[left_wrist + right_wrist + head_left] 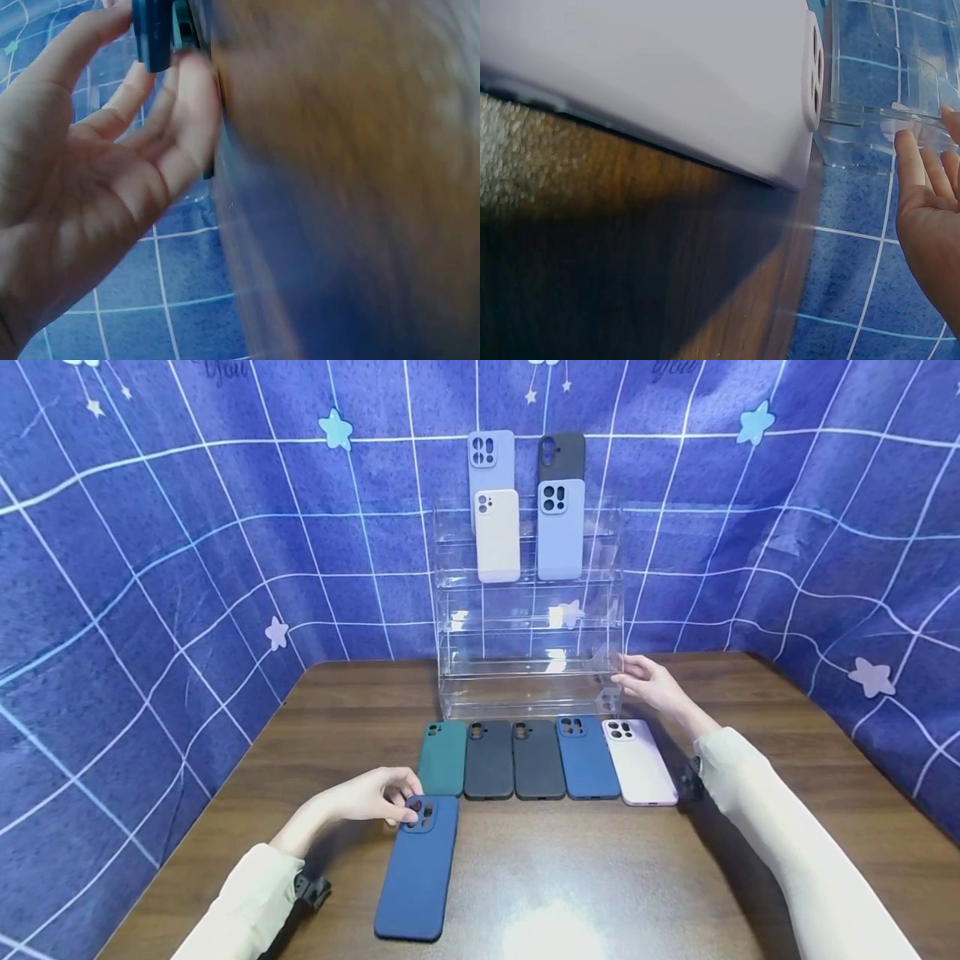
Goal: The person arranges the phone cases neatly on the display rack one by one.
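Observation:
In the head view my left hand pinches a dark blue phone case by its camera end, thumb over the cutouts. The left wrist view shows the edge of that case between thumb and fingers, partly cropped. My right hand touches the lower right side of a clear tiered display stand. Its fingers look fairly straight in the right wrist view, where the hand is cut by the frame. A pale pink phone case lies near the right forearm.
Before the stand lie a green case, two black cases and another blue case in a row. Pale lavender, cream, light blue and black cases stand in its upper tiers. Blue cloth hangs behind.

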{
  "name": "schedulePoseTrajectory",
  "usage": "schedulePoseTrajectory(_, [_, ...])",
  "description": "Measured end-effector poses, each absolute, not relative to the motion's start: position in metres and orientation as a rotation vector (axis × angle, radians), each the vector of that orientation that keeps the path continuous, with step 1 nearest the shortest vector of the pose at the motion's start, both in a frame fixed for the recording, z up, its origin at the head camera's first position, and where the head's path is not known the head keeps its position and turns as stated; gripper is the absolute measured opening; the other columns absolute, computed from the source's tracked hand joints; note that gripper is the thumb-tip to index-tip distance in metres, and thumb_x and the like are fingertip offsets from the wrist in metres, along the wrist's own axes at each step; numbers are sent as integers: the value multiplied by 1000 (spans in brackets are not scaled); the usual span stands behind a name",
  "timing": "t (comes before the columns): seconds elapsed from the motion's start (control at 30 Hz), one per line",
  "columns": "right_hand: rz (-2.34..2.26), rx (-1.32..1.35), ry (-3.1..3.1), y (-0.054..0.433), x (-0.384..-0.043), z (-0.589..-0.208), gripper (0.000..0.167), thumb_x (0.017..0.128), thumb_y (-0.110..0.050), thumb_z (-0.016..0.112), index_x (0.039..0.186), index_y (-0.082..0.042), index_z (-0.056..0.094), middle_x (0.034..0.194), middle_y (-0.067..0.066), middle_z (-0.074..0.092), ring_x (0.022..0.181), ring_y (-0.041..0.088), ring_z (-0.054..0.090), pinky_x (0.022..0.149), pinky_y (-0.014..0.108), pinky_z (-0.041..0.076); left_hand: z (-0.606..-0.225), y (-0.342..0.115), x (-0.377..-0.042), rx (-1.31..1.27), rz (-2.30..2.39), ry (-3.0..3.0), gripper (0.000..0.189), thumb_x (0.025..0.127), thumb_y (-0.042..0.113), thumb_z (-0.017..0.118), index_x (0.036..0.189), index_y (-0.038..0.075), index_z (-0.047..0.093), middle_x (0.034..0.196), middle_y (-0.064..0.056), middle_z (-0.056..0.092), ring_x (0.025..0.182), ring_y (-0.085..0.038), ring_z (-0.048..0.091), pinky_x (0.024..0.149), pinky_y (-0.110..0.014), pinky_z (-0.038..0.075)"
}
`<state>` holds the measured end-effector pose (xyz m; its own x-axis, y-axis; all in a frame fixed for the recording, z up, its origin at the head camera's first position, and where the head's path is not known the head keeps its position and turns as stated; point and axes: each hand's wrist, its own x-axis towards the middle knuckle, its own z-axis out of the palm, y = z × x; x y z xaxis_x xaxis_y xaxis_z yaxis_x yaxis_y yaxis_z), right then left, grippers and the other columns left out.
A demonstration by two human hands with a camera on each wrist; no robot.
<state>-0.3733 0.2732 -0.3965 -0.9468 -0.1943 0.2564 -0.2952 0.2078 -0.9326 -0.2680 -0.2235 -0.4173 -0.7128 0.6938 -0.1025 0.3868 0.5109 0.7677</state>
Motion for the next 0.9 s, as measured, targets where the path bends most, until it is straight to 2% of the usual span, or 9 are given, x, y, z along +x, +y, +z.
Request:
schedulePoseTrajectory(0.13, [1862, 503, -2364, 272, -372, -395, 51, 94, -4, 54, 137, 13, 31, 144, 31, 31, 96, -11, 56, 82, 12, 50, -416, -217, -270, 787, 1216, 2255, 37, 84, 17, 71, 112, -1, 54, 96, -10, 60, 68, -16, 65, 61, -36, 59])
schedulePoseTrajectory(0.27, [1866, 522, -2352, 272, -373, -396, 52, 94, -5, 54, 136, 13, 30, 144, 33, 30, 95, -11, 56, 83, 13, 50, -410, -208, -273, 749, 1299, 2259, 41, 85, 19, 70, 118, -1, 54, 103, -13, 61, 65, -17, 65, 62, -39, 59])
schedulePoseTrajectory(0.47, [1887, 504, -2348, 275, -374, -399, 51, 94, -4, 53, 137, 13, 30, 144, 32, 30, 94, -10, 58, 82, 12, 50, -403, -195, -277, 742, 1346, 2316, 39, 88, 26, 66, 121, 6, 59, 114, -15, 62, 72, -18, 67, 62, -44, 58])
schedulePoseTrajectory(0.6, [1900, 500, -2339, 277, -374, -399, 52, 94, -4, 54, 137, 12, 30, 144, 31, 31, 94, -10, 58, 84, 14, 51, -399, -187, -281, 733, 1377, 2374, 38, 88, 29, 65, 119, 7, 61, 116, -15, 63, 77, -19, 67, 60, -43, 58])
schedulePoseTrajectory(0.77, [1886, 490, -2346, 276, -375, -400, 55, 93, -9, 57, 137, 11, 31, 144, 30, 32, 95, -10, 57, 83, 13, 51, -398, -180, -287, 712, 1437, 2394, 44, 86, 28, 68, 120, 2, 60, 116, -19, 64, 76, -18, 68, 59, -39, 59])
schedulePoseTrajectory(0.9, [1861, 481, -2362, 274, -375, -401, 53, 93, -8, 56, 137, 11, 31, 143, 31, 33, 96, -9, 58, 81, 11, 50, -397, -175, -290, 706, 1449, 2419, 37, 85, 28, 69, 114, 5, 65, 111, -16, 67, 76, -17, 68, 60, -38, 59])
